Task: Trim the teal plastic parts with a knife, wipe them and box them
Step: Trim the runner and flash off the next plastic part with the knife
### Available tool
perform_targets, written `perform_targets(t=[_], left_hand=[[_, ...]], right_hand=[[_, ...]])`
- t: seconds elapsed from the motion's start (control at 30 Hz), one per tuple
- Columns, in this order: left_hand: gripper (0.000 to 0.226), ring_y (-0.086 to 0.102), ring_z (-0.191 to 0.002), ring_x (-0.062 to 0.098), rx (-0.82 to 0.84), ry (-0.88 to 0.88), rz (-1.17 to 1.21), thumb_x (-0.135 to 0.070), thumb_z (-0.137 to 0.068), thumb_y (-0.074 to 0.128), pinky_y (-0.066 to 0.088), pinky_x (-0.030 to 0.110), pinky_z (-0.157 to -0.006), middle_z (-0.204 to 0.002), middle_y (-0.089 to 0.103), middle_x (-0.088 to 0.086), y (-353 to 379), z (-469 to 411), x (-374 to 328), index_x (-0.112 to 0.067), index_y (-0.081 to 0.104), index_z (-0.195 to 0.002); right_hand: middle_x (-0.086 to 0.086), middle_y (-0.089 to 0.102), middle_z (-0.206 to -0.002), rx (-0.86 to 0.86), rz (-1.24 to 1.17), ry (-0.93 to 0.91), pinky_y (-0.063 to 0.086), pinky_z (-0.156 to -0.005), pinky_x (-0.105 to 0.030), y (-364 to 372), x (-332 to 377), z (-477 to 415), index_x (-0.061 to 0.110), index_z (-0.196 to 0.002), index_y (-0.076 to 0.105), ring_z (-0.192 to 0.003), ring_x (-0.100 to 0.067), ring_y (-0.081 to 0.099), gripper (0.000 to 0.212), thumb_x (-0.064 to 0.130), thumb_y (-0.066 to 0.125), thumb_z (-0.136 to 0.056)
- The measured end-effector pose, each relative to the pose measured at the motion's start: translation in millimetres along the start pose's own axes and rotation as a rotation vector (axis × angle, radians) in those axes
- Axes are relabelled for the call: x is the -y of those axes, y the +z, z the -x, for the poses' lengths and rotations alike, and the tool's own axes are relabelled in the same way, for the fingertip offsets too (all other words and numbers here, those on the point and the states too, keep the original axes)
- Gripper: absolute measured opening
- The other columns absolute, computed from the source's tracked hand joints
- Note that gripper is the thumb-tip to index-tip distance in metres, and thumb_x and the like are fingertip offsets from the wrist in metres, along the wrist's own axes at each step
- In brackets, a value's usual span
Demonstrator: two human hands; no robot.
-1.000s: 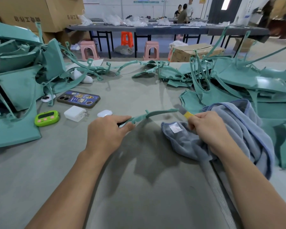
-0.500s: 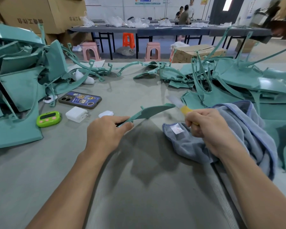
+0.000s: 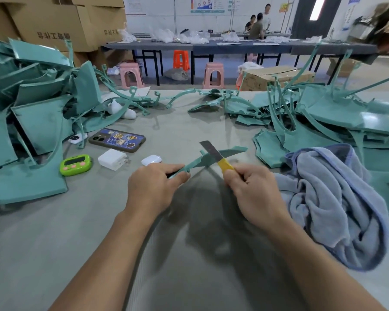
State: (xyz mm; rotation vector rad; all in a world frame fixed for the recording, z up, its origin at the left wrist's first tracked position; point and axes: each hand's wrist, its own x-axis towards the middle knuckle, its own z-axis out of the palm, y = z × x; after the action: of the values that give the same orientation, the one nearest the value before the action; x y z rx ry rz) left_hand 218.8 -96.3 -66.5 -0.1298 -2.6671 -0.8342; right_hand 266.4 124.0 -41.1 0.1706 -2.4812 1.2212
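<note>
My left hand (image 3: 154, 187) pinches one end of a slim curved teal plastic part (image 3: 231, 152), which sticks out to the right above the grey table (image 3: 76, 243). My right hand (image 3: 252, 191) grips the yellow handle of a utility knife (image 3: 213, 153); its grey blade lies across the middle of the part. A blue-grey towel (image 3: 330, 198) is bunched just right of my right hand. Piles of teal parts lie at the left (image 3: 32, 122) and at the right (image 3: 337, 117).
Near my left hand lie a phone (image 3: 117, 140), a white charger (image 3: 111, 159), a white earbud case (image 3: 152, 160) and a green timer (image 3: 75, 164). Cardboard boxes (image 3: 54, 23) stand at the back left. An open carton (image 3: 276, 78), stools and a long table with people lie beyond.
My right hand has moved the knife left and up from beside the part's tip, so the blade now crosses the part's middle. The left hand has turned the part slightly.
</note>
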Motion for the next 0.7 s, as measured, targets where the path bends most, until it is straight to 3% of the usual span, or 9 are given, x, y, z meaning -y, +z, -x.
perform_targets(t=[0.13,0.2,0.3,0.4,0.47,0.57,0.7], left_hand=[[0.027,0.065,-0.09,0.017,-0.014,0.002,0.021,-0.069,-0.08,0.054,0.052,0.036,-0.072,-0.084,0.072,-0.006,2,-1,2,-0.067,0.062,-0.105],[0.031,0.064,-0.084,0.017,-0.017,-0.005,0.006,-0.069,-0.081,0.055,0.052,0.035,-0.069,-0.081,0.071,-0.008,3,-1,2,-0.058,0.07,-0.107],[0.024,0.065,-0.089,0.02,-0.04,0.005,0.009,-0.063,-0.085,0.063,0.046,0.031,-0.065,-0.088,0.072,-0.004,4,-1,3,-0.056,0.072,-0.106],[0.02,0.065,-0.095,0.019,-0.069,0.024,0.028,-0.059,-0.086,0.066,0.038,0.025,-0.061,-0.097,0.074,0.0,4,0,1,-0.057,0.071,-0.105],[0.02,0.064,-0.091,0.017,-0.066,0.021,0.012,-0.061,-0.086,0.065,0.036,0.021,-0.059,-0.093,0.073,-0.004,3,0,1,-0.057,0.071,-0.105],[0.023,0.063,-0.086,0.017,-0.056,-0.007,-0.019,-0.062,-0.087,0.064,0.04,0.026,-0.059,-0.09,0.074,-0.008,4,-2,1,-0.054,0.073,-0.106],[0.022,0.064,-0.092,0.015,-0.043,-0.02,0.037,-0.064,-0.084,0.063,0.049,0.032,-0.07,-0.083,0.073,-0.009,4,0,0,-0.058,0.071,-0.104]], right_hand=[[0.008,0.044,-0.047,-0.196,0.094,0.063,0.03,-0.05,-0.025,-7,-6,-2,0.01,-0.057,0.044,-0.049,-0.01,0.041,0.045,0.021,0.058,-0.099],[0.008,0.043,-0.051,-0.138,0.062,-0.023,0.03,-0.051,-0.025,-2,-2,4,0.009,-0.061,0.047,-0.05,-0.01,0.039,0.042,0.023,0.058,-0.099],[0.007,0.041,-0.05,-0.017,0.044,-0.021,0.029,-0.05,-0.03,4,1,5,0.009,-0.065,0.047,-0.05,-0.01,0.036,0.042,0.027,0.058,-0.1],[0.0,0.043,-0.048,-0.209,0.152,0.085,0.029,-0.049,-0.033,-4,-2,-1,0.01,-0.06,0.044,-0.047,-0.014,0.036,0.044,0.025,0.056,-0.1],[0.001,0.051,-0.057,-0.223,0.124,0.011,0.029,-0.049,-0.027,2,1,7,0.014,-0.06,0.042,-0.051,-0.015,0.04,0.045,0.027,0.055,-0.101],[0.006,0.052,-0.057,-0.104,0.102,0.004,0.03,-0.051,-0.027,17,7,11,0.015,-0.061,0.043,-0.057,-0.017,0.042,0.045,0.031,0.055,-0.1],[0.003,0.039,-0.046,-0.291,0.175,0.144,0.028,-0.046,-0.024,-2,-6,-4,0.013,-0.057,0.041,-0.046,-0.014,0.035,0.047,0.025,0.054,-0.101]])
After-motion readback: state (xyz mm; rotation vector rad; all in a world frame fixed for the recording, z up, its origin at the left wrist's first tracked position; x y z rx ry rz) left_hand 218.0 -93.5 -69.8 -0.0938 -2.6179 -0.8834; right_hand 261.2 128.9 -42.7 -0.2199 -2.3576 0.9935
